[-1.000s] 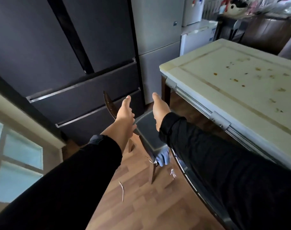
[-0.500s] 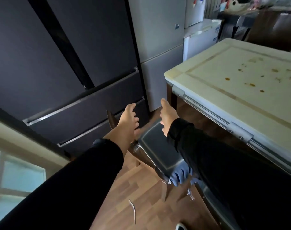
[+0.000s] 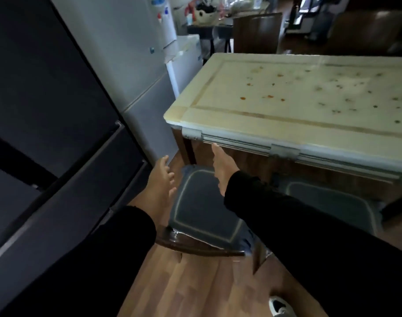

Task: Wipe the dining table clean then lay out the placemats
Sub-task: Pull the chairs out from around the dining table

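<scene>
The cream dining table (image 3: 218,115) fills the upper right, its top dotted with several orange and brown stains (image 3: 242,98). My left hand (image 3: 160,181) and my right hand (image 3: 222,167) reach forward with straight fingers and hold nothing, below the table's near-left corner. Both hover above a dark cushioned chair seat (image 3: 202,216). A blue cloth (image 3: 247,242) peeks out at that seat's near edge, mostly hidden by my right sleeve. No placemats are visible.
A dark fridge (image 3: 58,110) and a grey fridge (image 3: 136,72) stand at the left. A second cushioned chair (image 3: 332,202) sits under the table. A brown chair back (image 3: 256,33) and a cluttered counter (image 3: 209,17) lie beyond. Wooden floor (image 3: 195,287) runs below, with a shoe (image 3: 279,306).
The view has swung right and forward, showing more of the stained tabletop. Both hands have come closer to the table's corner, still empty, and a second chair has come into sight.
</scene>
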